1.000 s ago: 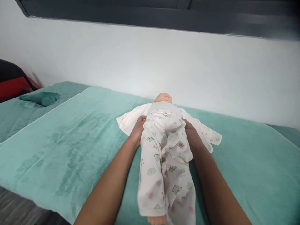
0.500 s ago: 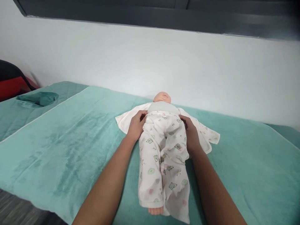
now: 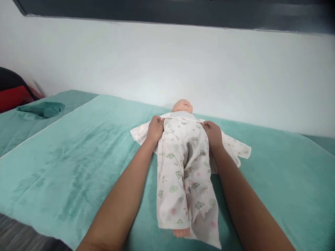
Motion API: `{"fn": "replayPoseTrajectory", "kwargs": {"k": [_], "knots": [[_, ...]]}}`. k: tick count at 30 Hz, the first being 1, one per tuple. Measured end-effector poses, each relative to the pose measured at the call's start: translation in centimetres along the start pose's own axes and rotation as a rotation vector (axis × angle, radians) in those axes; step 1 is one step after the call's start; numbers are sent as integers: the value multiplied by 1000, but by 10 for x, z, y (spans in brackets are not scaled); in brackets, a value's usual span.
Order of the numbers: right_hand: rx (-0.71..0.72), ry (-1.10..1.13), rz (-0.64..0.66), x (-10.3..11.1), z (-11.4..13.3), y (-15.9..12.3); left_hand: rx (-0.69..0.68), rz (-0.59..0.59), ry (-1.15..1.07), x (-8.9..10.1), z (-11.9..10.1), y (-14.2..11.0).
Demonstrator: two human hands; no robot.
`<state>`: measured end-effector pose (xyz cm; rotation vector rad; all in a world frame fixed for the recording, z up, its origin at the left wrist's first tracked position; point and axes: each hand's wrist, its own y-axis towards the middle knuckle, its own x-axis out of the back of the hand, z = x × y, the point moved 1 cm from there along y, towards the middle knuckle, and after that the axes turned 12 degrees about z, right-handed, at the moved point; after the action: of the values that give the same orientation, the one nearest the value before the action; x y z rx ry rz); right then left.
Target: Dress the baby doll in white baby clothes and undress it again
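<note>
A baby doll (image 3: 183,105) lies on its back on a teal towel (image 3: 78,146), head toward the white wall. It wears white printed trousers (image 3: 183,174); one bare foot (image 3: 181,232) shows at the near end. An open white printed top (image 3: 235,148) is spread beneath it. My left hand (image 3: 155,129) is closed on the left side of the trousers' waistband. My right hand (image 3: 213,134) is closed on the right side of the waistband. The waistband sits high on the doll's chest, just below the chin.
The towel covers a bed or table against a white wall (image 3: 167,66). A folded dark teal cloth (image 3: 40,109) lies at the far left. A red and black object (image 3: 13,92) stands beyond the left edge. A dark band (image 3: 183,12) runs above the wall.
Both hands have moved up the doll's body from its hips toward its chest, drawing the trousers' waistband higher. The grey of the doll's torso is now almost covered.
</note>
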<state>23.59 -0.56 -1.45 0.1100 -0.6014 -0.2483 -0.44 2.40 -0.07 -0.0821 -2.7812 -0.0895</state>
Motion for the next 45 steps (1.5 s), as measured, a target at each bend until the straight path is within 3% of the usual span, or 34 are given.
{"fn": "replayPoseTrajectory", "kwargs": {"k": [2, 4, 6, 8, 11, 15, 21, 32, 36, 40, 45], "knots": [[15, 1, 6, -1, 1, 1, -66, 31, 52, -1, 0, 1], [79, -2, 27, -2, 2, 1, -229, 63, 155, -1, 0, 2], [196, -32, 51, -3, 3, 1, -412, 87, 273, 0, -1, 2], [319, -64, 77, -3, 4, 4, -497, 123, 341, 2, -1, 4], [381, -29, 153, -4, 4, 9, -421, 199, 319, 4, -3, 7], [304, 20, 246, -4, 7, 16, -292, 200, 229, 3, -7, 14], [162, -182, 141, -1, 11, 30, -190, 54, 294, 3, -8, 38], [20, -313, 67, -7, 15, 56, -35, 53, 336, -2, -7, 57], [-41, -205, 71, -8, 16, 55, -62, 65, 416, -4, -5, 56], [26, -26, 72, -13, 9, 56, -166, 88, 452, -4, -1, 53], [44, -18, 93, -16, 5, 56, -253, 144, 583, -4, 5, 54]]}}
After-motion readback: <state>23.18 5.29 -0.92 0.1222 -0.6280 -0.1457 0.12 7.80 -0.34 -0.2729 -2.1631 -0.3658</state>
